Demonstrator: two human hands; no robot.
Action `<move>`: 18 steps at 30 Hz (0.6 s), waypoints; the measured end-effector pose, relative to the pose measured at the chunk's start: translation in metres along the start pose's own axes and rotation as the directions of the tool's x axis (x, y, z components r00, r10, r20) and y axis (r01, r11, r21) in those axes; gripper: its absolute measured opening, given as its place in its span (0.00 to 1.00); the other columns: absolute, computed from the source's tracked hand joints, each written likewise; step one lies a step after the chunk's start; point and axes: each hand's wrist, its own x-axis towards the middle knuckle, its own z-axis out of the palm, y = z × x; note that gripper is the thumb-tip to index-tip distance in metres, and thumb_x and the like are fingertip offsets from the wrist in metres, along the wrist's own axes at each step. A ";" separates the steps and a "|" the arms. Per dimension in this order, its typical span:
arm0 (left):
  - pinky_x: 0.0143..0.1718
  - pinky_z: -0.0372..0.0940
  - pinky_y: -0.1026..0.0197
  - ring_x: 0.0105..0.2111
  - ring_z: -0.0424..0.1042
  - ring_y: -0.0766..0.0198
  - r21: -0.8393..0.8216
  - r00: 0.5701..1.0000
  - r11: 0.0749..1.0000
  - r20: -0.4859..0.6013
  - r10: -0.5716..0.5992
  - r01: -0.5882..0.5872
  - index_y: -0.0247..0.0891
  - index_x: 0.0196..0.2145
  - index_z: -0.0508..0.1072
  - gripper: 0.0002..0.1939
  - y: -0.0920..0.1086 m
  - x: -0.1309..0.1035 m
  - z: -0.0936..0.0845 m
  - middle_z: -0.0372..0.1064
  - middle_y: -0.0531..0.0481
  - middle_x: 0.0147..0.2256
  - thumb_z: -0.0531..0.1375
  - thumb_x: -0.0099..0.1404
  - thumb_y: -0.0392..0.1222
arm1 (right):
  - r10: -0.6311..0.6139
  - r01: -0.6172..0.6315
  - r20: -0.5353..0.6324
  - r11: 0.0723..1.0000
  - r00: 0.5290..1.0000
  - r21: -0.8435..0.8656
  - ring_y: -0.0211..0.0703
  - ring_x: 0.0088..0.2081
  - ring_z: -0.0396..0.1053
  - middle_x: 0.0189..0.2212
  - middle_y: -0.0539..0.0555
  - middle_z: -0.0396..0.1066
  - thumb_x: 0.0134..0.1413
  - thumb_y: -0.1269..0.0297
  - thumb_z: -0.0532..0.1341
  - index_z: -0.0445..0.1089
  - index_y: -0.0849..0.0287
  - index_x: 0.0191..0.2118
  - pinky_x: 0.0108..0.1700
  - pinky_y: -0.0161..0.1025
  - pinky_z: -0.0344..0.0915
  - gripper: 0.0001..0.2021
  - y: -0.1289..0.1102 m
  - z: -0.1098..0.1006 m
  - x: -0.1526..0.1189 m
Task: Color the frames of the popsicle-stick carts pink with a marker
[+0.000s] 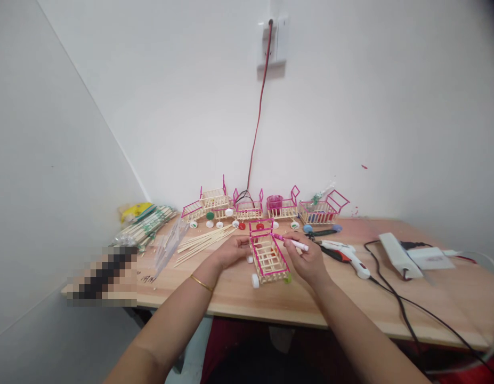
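Observation:
A small cart made of thin wooden sticks stands on the table in front of me, its top rim and raised handle coloured magenta. White bottle-cap wheels show on its left and a green one at the near right. My left hand grips the cart at its far left side, fingertips partly hidden behind it. In my right hand is a white marker pen with a magenta tip, held in a pinch. The tip meets the cart's far right corner, near the handle's base.
Several similar stick carts line the wall. Loose sticks and bagged sticks lie left. At right are a glue gun, pliers, a white power strip and black cables.

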 end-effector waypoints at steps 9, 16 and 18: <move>0.56 0.62 0.48 0.50 0.73 0.48 0.002 1.000 1.000 -0.002 0.007 -0.007 0.31 0.48 0.76 0.29 0.000 0.000 0.001 0.74 0.36 0.49 0.72 0.50 0.46 | 0.006 -0.007 -0.043 1.000 0.999 -0.020 0.42 0.31 0.73 0.30 0.52 0.74 0.60 0.63 0.57 0.71 0.57 0.36 0.35 0.37 0.68 0.06 0.000 -0.002 0.000; 0.56 0.62 0.49 0.51 0.72 0.48 0.013 1.000 1.000 0.010 0.012 -0.013 0.32 0.48 0.76 0.27 -0.003 0.001 -0.002 0.74 0.37 0.49 0.71 0.51 0.45 | -0.015 0.015 -0.035 1.000 0.999 -0.013 0.41 0.32 0.73 0.31 0.53 0.75 0.60 0.63 0.58 0.71 0.57 0.36 0.35 0.37 0.68 0.06 0.000 -0.001 0.000; 0.56 0.62 0.49 0.51 0.72 0.48 0.017 1.000 1.000 0.013 0.014 -0.015 0.32 0.48 0.76 0.27 -0.003 0.001 -0.003 0.74 0.37 0.49 0.71 0.52 0.45 | -0.012 0.012 -0.031 1.000 0.999 -0.012 0.41 0.32 0.73 0.31 0.52 0.75 0.60 0.63 0.57 0.71 0.57 0.36 0.35 0.37 0.68 0.06 0.000 -0.001 0.000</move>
